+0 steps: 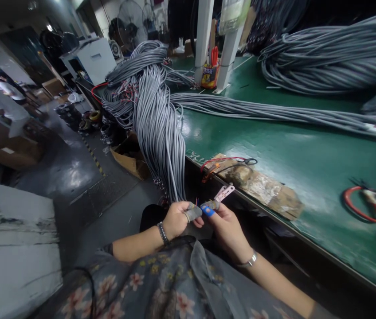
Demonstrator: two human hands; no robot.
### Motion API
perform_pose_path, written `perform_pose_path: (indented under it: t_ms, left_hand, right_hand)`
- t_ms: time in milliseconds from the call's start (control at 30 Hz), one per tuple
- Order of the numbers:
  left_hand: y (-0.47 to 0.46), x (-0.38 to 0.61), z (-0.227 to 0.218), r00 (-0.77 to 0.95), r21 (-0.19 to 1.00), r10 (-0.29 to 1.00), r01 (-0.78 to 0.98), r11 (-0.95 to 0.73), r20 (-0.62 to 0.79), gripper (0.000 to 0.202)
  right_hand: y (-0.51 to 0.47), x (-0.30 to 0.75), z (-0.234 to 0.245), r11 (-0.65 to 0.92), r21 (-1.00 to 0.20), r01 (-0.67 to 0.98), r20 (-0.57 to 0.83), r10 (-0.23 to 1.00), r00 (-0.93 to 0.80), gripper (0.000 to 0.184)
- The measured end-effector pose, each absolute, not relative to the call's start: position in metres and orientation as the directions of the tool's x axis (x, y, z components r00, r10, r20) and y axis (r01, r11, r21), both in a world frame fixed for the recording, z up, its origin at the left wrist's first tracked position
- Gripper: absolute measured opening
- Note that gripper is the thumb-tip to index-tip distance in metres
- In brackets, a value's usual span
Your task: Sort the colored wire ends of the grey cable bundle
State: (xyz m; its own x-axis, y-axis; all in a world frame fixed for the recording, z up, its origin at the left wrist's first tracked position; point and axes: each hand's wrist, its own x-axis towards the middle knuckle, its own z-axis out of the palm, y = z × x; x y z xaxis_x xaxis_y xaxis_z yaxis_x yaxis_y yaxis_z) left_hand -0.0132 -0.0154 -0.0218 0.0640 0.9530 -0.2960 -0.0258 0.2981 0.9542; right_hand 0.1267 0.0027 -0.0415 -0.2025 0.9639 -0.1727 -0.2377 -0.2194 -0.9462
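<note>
Head view. The left hand [178, 218] and right hand [228, 225] meet at the fingertips, both closed to a narrow pinch. Thin wires [197, 201] show just above the left fingertips; both hands appear to hold them, though the fingers hide most of the grip. Grey wraps on the left fingers and a blue cover [207, 210] on the right thumb presumably guard the skin or improve purchase.

A pink strip [224, 193] with holes shows just beyond the right fingers; whether it is held cannot be told.

The grey cable bundle [161, 128] hangs over the near end of the green bench [228, 137], its lower ends close to the left hand. This placing probably keeps the ends within seated reach while the bench bears the weight. A second cable run [257, 108] lies along the bench, likely for want of room elsewhere. A worn cardboard pad [284, 201] sits at the bench edge, apparently as a rest; red and black leads [237, 159] lie on it.

Writing: a printed packet [209, 76] between white posts [204, 35] bears bold lettering, not reliably legible. It seems to serve as a holder for a red-handled tool [214, 55]. A floor carton [18, 155] carries a pale label [7, 150], unreadable. No brand is confirmed.
</note>
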Motion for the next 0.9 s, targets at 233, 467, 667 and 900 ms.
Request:
perform_pose_path:
  t_ms: [233,467,667,900]
  left_hand:
    - [-0.016,-0.012,-0.028,-0.001,0.949,0.956,-0.123,0.291,-0.293,0.044]
    - [-0.016,-0.011,-0.031,-0.045,0.942,0.952,-0.162,0.292,-0.303,0.042]
    - [-0.015,-0.007,-0.028,-0.088,0.941,0.953,-0.204,0.268,-0.291,0.039]
    - [-0.015,-0.007,-0.027,-0.111,0.944,0.953,-0.209,0.254,-0.281,0.037]
  right_hand:
    - [0.000,0.123,-0.037,-0.269,-0.916,-0.298,-0.220,0.957,-0.187,0.037]
    - [-0.002,0.123,-0.035,-0.288,-0.907,-0.306,-0.239,0.952,-0.189,0.040]
    - [-0.005,0.122,-0.035,-0.276,-0.915,-0.294,-0.225,0.955,-0.195,0.043]
    - [-0.006,0.130,-0.036,-0.283,-0.918,-0.277,-0.217,0.944,-0.247,0.043]
